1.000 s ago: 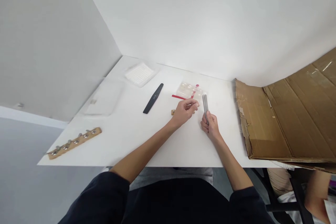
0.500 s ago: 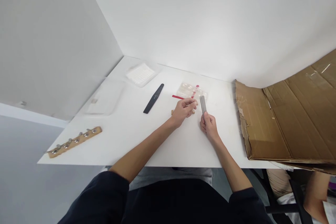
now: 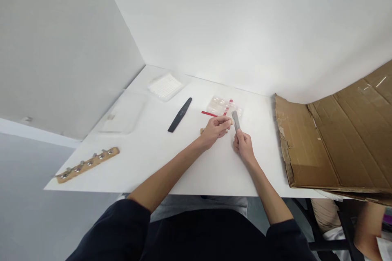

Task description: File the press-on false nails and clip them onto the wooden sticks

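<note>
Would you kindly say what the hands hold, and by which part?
Right hand: grey tool, by its lower end. Left hand: pinched, anything held too small to tell.

Bright, diffuse, whitish light fills the scene, its source out of view. The back wall (image 3: 245, 20) glows palest near its middle, while the left partition (image 3: 67, 40) falls to flat grey. Shadows on the white tabletop (image 3: 147, 167) are faint and soft-edged. Small glare streaks mark the cardboard (image 3: 312, 147), and the clear plastic case (image 3: 124, 112) nearly washes out. The dark sleeve (image 3: 112, 228) loses its folds. Fine detail at the left hand's (image 3: 216, 130) fingertips is unclear; wide-angle stretching and softness grow toward the edges.
</note>
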A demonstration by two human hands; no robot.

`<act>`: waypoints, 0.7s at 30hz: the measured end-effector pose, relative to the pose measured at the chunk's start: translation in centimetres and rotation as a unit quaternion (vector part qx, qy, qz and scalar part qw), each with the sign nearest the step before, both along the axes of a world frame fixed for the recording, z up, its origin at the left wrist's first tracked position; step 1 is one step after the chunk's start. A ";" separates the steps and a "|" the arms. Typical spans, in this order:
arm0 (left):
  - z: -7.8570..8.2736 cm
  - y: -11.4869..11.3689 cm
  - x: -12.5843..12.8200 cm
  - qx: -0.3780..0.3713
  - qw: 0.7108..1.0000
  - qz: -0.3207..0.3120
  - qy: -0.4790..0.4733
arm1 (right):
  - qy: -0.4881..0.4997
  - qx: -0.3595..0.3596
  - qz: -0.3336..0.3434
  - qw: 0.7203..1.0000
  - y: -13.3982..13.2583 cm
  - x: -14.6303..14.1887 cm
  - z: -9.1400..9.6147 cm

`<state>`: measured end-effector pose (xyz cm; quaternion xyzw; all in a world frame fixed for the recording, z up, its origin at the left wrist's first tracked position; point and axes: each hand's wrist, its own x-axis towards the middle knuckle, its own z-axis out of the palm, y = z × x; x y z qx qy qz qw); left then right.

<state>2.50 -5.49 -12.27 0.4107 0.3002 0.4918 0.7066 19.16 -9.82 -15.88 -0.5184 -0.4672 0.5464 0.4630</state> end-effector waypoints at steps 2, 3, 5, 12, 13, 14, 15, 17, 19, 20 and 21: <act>0.0 0.0 0.0 0.001 1.000 0.000 0.001 | 0.015 0.003 -0.003 1.000 -0.1 0.0 0.2; 0.0 0.0 0.1 -0.001 1.000 0.002 0.002 | 0.021 0.011 -0.001 1.000 -0.2 0.0 0.3; 0.0 -0.1 0.1 -0.005 1.000 0.000 0.002 | 0.030 0.029 0.007 0.999 -0.5 0.0 0.4; 0.2 -0.2 0.1 -0.005 1.000 -0.028 -0.008 | 0.022 0.041 0.048 0.998 -0.7 0.0 0.6; 0.2 -0.2 0.1 -0.007 0.999 -0.031 -0.007 | 0.021 0.039 0.051 0.998 -0.7 0.0 0.7; 0.2 -0.2 0.1 -0.008 0.999 -0.032 -0.008 | 0.020 0.038 0.054 0.998 -0.7 0.0 0.7; 0.1 -0.3 0.1 -0.010 0.999 -0.032 -0.009 | 0.018 0.036 0.056 0.998 -0.6 0.1 0.7; 0.2 -0.3 0.2 -0.012 0.999 -0.032 -0.012 | 0.017 0.033 0.064 0.997 -0.7 0.2 0.7; 0.2 -0.3 0.1 -0.013 0.999 -0.037 -0.013 | 0.017 0.030 0.074 0.997 -0.7 0.3 0.5; 0.3 -0.3 0.1 -0.013 0.999 -0.040 -0.014 | 0.017 0.030 0.079 0.996 -0.7 0.4 0.4; 0.3 -0.3 0.1 -0.012 0.999 -0.043 -0.015 | 0.016 0.029 0.081 0.996 -0.6 0.4 0.4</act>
